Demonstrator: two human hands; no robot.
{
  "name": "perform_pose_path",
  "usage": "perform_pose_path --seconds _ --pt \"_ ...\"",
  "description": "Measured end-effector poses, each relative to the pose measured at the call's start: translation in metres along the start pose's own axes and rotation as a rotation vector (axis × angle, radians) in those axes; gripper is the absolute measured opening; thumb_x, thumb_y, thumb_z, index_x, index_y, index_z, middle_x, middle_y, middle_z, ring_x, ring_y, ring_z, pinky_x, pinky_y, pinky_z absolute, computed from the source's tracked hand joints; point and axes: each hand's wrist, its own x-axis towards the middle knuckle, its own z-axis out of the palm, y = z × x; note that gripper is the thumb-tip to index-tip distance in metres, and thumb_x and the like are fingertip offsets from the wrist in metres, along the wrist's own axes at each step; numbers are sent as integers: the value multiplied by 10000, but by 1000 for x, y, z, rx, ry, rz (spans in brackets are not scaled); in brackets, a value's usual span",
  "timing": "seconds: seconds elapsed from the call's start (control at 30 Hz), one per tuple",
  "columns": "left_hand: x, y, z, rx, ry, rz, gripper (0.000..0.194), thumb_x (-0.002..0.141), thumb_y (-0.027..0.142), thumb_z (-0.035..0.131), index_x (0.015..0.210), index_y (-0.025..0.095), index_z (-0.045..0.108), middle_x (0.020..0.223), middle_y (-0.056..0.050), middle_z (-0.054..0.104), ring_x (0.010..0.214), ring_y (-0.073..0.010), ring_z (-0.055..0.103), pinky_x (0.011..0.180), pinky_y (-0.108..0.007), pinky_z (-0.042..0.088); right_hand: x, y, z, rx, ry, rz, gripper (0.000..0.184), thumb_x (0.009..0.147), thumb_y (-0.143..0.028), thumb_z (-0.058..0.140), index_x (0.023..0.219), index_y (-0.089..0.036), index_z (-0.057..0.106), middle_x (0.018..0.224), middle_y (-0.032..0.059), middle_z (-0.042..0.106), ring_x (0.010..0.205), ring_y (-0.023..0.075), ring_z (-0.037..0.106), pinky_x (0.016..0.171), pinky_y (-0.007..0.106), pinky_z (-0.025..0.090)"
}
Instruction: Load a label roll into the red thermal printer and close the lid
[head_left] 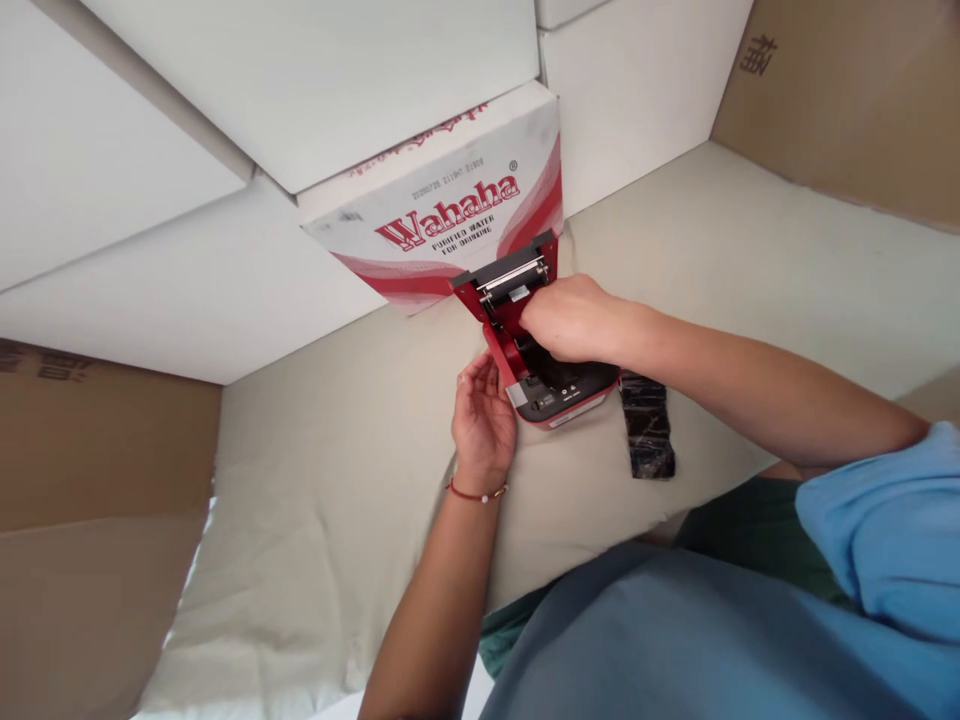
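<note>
A small red label printer (559,400) sits on a beige cloth (337,480), its lid (510,275) standing open with the roller showing. My left hand (481,420) rests against the printer's left side, fingers curled loosely on the casing. My right hand (570,318) reaches down into the open paper bay with its fingers closed inside; whatever they hold is hidden. A red string bracelet is on my left wrist.
A white and red Wahaha water carton (442,215) stands right behind the printer. A dark wrapped packet (648,425) lies to its right. White boxes (150,160) and brown cartons (90,470) ring the cloth.
</note>
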Motion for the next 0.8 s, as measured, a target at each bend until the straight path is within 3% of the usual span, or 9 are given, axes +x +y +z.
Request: perform_pose_path --seconds 0.13,0.27,0.37,0.47,0.53,0.63,0.73,0.8 --pt "1 -2 4 2 -4 13 315 1039 523 681 1147 253 802 1324 -63 788 1300 -215 706 1234 -404 492 -4 4 -4 -4 -75 46 262 883 -117 709 1115 -170 817 1118 146 835 1005 308 760 733 352 456" --pt "1 -3 9 63 99 120 237 977 460 740 1043 233 746 1154 -64 794 1106 -193 743 1038 -357 576 -29 19 -16 201 7 -63 261 854 -138 749 1107 -172 803 993 71 822 832 209 704 692 317 433" --pt "-4 -5 13 98 179 201 137 842 232 778 878 224 646 838 13 697 778 -118 666 754 -242 529 -63 51 -29 424 111 -120 251 905 -238 752 1147 -210 813 954 1 812 784 157 682 724 305 458" --pt "-10 -6 17 132 182 229 177 750 124 717 767 215 566 690 57 570 590 -79 495 589 -201 380 -93 101 -31 549 179 38 350 991 -420 701 1247 -212 817 1062 12 827 885 161 713 812 341 482" --pt "-14 -7 21 156 167 236 180 703 97 681 700 206 538 667 55 547 566 -73 443 567 -199 339 -102 134 -19 558 104 187 416 1005 -467 677 1262 -170 816 1093 54 835 926 169 715 847 369 480" --pt "-16 -6 24 184 138 228 189 632 67 648 619 194 509 647 44 535 575 -72 447 571 -197 345 -99 168 14 552 -55 309 366 943 -381 707 1211 -161 822 1065 78 843 912 196 725 845 361 510" --pt "-14 -5 23 204 119 207 186 623 58 646 602 190 516 636 39 537 565 -72 456 569 -195 358 -95 172 42 485 -87 317 368 875 -389 712 1184 -229 831 1012 47 838 868 228 735 807 356 536" --pt "-12 -4 21 214 115 196 184 633 61 655 608 190 527 635 41 540 551 -70 452 562 -193 361 -99 161 51 430 30 293 423 893 -452 678 1235 -249 822 1077 59 834 882 242 738 829 369 544"
